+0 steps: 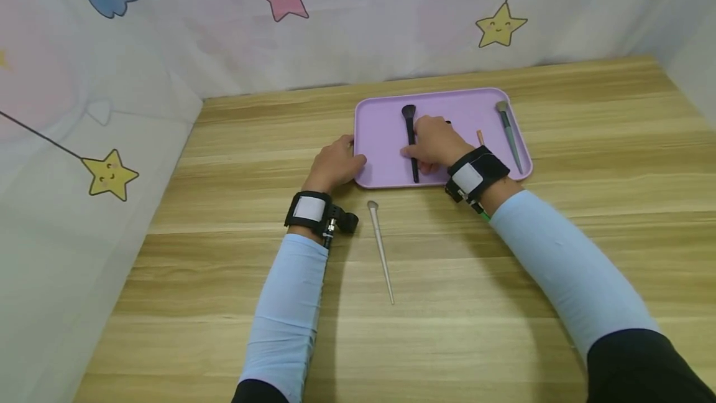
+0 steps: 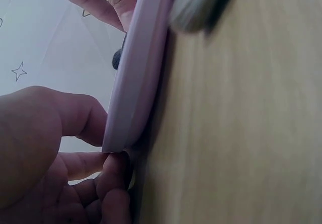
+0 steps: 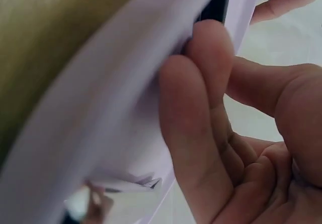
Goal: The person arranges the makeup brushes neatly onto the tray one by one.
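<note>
A shallow lilac tray [image 1: 383,123] lies near the back of the table. My left hand [image 1: 334,163] grips its left end, thumb over the rim and fingers at its underside, as the left wrist view shows. Over the tray, my right hand [image 1: 439,142] pinches the handle of a black makeup brush [image 1: 409,120], its dark bristles pointing to the back. A makeup brush with a grey-green handle [image 1: 510,135] rests along the tray's right side. Part of a thin orange-brown handle [image 1: 480,137] shows beside my right wrist; the rest is hidden.
A pale silvery makeup brush [image 1: 382,254] lies on the wooden table [image 1: 447,328] in front of the tray, bristles toward it. Behind the table hangs a pale cloth [image 1: 347,42] printed with stars. Wrist straps with cameras sit on both arms.
</note>
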### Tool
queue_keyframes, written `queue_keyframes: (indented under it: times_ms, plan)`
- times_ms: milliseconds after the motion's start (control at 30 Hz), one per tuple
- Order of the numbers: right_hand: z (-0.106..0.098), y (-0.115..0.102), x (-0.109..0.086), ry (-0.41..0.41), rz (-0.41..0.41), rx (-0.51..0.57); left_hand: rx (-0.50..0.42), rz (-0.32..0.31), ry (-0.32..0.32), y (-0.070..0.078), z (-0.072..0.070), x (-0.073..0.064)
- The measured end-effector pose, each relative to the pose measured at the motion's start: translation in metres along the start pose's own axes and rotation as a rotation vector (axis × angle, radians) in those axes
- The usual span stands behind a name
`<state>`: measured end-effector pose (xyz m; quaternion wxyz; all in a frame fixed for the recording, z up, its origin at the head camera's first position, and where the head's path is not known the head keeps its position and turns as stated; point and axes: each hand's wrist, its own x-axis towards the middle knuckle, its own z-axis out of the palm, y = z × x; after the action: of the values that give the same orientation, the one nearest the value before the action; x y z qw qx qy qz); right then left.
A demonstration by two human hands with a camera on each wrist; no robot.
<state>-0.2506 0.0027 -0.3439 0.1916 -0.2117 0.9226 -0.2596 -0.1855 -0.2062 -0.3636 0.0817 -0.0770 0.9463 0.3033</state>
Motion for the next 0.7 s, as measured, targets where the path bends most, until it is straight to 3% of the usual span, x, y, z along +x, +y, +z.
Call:
queue_keyframes:
  times_ms: [333,700]
  plan:
    - [-0.005,0.001,-0.030,0.092,-0.038,0.029,-0.011,-0.006,-0.003,0.001,0.003,0.002]
    - [-0.001,-0.006,-0.076,0.136,-0.174,0.078,-0.030,0.012,-0.040,0.001,-0.002,0.001]
